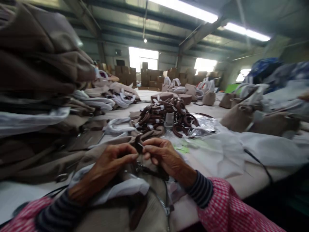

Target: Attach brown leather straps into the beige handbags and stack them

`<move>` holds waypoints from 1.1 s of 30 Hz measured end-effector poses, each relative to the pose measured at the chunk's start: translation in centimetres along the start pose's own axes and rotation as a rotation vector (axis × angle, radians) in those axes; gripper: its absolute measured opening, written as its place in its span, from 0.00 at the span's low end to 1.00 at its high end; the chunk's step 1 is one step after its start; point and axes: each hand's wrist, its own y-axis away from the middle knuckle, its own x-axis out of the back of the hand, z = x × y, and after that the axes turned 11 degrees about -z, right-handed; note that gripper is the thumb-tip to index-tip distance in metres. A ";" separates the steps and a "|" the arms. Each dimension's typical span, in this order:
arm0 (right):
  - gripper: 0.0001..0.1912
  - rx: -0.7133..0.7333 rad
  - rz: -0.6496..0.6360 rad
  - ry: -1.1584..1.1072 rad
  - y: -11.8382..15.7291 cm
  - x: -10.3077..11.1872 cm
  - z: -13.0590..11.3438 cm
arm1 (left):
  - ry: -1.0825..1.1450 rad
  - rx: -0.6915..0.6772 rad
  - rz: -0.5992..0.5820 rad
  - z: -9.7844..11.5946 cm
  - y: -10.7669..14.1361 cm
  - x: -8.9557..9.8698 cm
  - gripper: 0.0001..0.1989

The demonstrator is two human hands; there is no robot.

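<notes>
One dark strap I am pinching, right hand; left hand curling beside, hold unclear; brown handles lying far.

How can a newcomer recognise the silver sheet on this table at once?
On the pale worktable, look past the right hand to the big heap of dark brown straps. The silver sheet lies at the heap's right-hand side in the picture, next to the white sheeting. Its crinkled, mirror-like shine sets it apart: the straps are dark and the sheeting is plain white.
</notes>
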 end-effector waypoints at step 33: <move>0.09 0.045 0.002 0.385 -0.5 -1.1 0.9 | 0.157 0.070 0.004 -0.5 0.1 -0.4 0.11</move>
